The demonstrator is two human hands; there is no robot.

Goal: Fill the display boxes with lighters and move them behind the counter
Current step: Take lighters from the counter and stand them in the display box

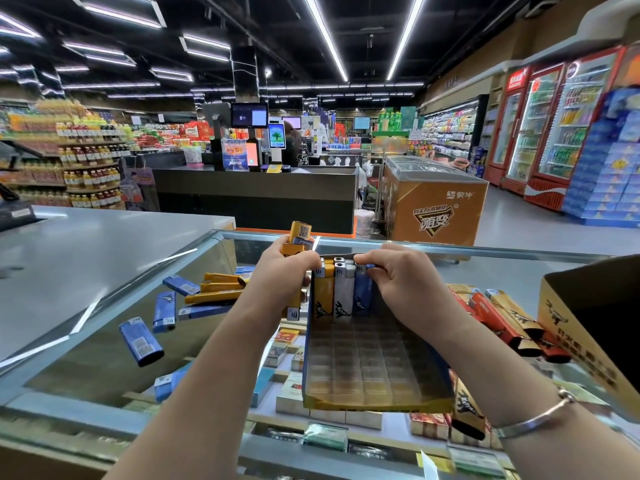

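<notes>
A display box (374,372) with a clear slotted tray lies on the glass counter (104,341). Its far row holds a yellow, a white and a blue lighter (343,292) standing upright. My left hand (287,268) grips a bunch of yellow lighters (299,237) at the box's far left corner. My right hand (405,282) pinches the blue lighter (362,289) in the row. Several loose blue and yellow lighters (194,299) lie on the glass to the left.
An open brown carton (588,327) stands at the right edge, with flat red and tan packs (502,317) beside it. Cigarette packs show under the glass. A grey counter (86,244) lies to the left; a checkout desk and a freezer stand beyond.
</notes>
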